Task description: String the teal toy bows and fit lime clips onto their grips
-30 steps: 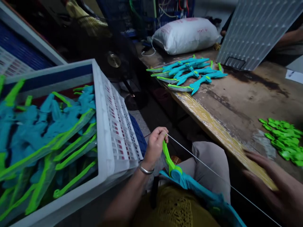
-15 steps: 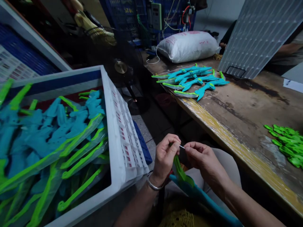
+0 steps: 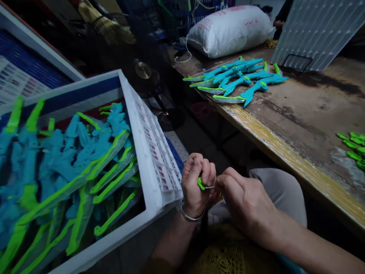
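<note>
My left hand [image 3: 194, 190] is closed in a fist round the green limb of a toy bow [image 3: 201, 184], and only the green tip shows between the fingers. A thin white string [image 3: 210, 187] runs from that tip to my right hand [image 3: 246, 205], whose fingers are pinched on it. Most of the bow is hidden behind my right arm; a bit of its blue body shows low in the view. To the left, a white crate [image 3: 151, 205] is piled with blue toy bows [image 3: 82, 148] with green limbs.
Several strung toy bows [image 3: 245, 78] lie near the edge of the wooden table [image 3: 308, 114]. Green plastic parts [image 3: 356, 146] are at its right. A stuffed white sack [image 3: 230, 32] and a ribbed translucent panel [image 3: 316, 36] stand farther back. A fan [image 3: 142, 69] is beyond the crate.
My left hand has turned and closed into a fist round the green limb. My right hand has rolled over, back upward, still pinching the string. The camera view has shifted.
</note>
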